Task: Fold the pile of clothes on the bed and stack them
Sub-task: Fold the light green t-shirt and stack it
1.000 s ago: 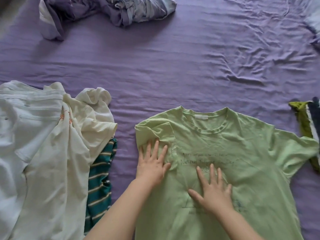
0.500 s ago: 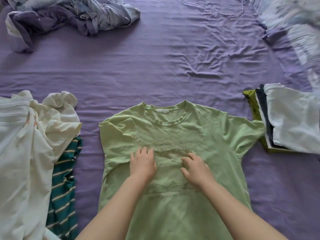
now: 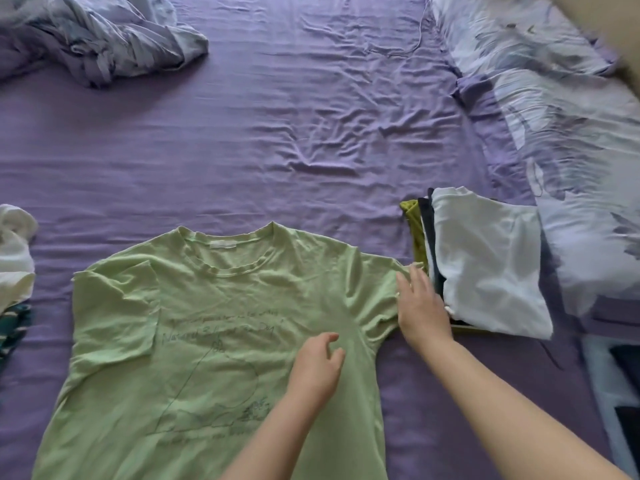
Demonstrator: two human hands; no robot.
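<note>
Pale green cotton fills the near half of the view: a T-shirt point(image 3: 207, 341) lies front up on the purple bed sheet point(image 3: 277, 150), neckline away from the person, its hem cut off by the bottom edge. Its left sleeve is folded in over the chest, and the dark printed lettering and line drawing across the front are too faint to read. The left hand point(image 3: 317, 367) rests on the shirt near the right armpit seam with fingers loosely bent, gripping nothing. The right hand point(image 3: 420, 310) lies flat with fingers straight over the outer end of the right sleeve, hiding the cuff (whether any cloth is caught under the palm cannot be told). Just beside that hand sits a stack of folded clothes point(image 3: 485, 265), white on top with dark and olive layers showing only as edges. At the left edge a white garment point(image 3: 15, 258) and a green striped one point(image 3: 14, 327) are mostly out of frame. A crumpled blanket point(image 3: 104, 39) lies far left, a patterned quilt point(image 3: 561, 116) on the right.
</note>
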